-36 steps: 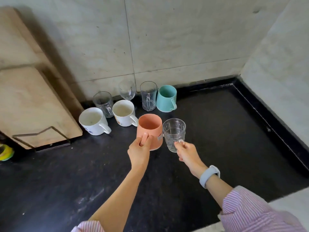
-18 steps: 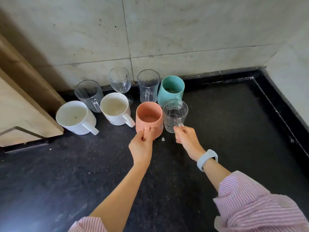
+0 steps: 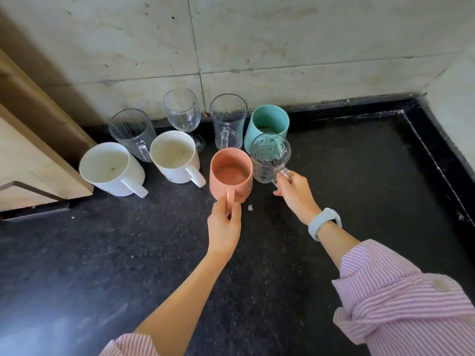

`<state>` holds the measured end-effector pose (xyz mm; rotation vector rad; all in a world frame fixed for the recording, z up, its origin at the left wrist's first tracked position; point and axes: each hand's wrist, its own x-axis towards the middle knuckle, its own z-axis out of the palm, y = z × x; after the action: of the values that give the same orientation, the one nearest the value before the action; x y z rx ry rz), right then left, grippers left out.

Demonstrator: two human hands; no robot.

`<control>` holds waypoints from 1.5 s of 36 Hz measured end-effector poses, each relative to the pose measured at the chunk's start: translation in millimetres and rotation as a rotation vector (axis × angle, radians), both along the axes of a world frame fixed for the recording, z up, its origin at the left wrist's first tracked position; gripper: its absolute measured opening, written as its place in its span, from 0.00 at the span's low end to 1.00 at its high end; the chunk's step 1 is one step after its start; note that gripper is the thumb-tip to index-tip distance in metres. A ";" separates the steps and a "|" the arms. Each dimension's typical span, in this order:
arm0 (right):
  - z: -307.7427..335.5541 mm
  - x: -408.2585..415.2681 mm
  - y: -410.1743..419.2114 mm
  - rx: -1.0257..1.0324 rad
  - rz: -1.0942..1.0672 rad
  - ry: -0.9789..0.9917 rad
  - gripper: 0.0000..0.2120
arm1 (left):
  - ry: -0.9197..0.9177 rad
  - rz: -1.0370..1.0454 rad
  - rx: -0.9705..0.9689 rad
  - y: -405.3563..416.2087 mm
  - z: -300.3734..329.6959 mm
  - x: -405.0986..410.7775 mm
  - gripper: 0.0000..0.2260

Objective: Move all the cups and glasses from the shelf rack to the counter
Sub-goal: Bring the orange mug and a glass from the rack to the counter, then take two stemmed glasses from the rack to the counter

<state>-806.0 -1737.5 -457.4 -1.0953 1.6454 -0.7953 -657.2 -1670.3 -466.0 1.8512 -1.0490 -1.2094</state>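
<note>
A salmon-pink mug [image 3: 230,172] stands on the black counter [image 3: 128,253]; my left hand [image 3: 224,224] pinches its handle. Just right of it a patterned clear glass mug [image 3: 270,158] rests on the counter, and my right hand [image 3: 295,192] grips its handle. Behind them stand a teal cup [image 3: 267,125], a clear glass mug [image 3: 227,122], a wine glass [image 3: 182,111] and a ribbed glass mug [image 3: 132,132]. Two white mugs [image 3: 113,168] [image 3: 174,156] stand to the left of the pink one.
Wooden boards [image 3: 30,150] lean against the tiled wall [image 3: 282,47] at the left, held in a metal stand. A raised black rim [image 3: 442,155] borders the counter at the right. Open counter stretches in front of the cups.
Both hands carried the pink mug and the patterned glass forward and down; both now stand on the counter beside the other cups. The view moved closer.
</note>
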 end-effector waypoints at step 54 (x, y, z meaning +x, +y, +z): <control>211.6 417.2 532.2 -0.959 1.653 0.270 0.17 | -1.214 0.755 0.133 659.8 220.3 333.5 0.16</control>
<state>-388.9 -1205.3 -245.7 -2.6414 -0.0270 -0.1894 -323.7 -1010.4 -245.7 2.7428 -0.6280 0.3980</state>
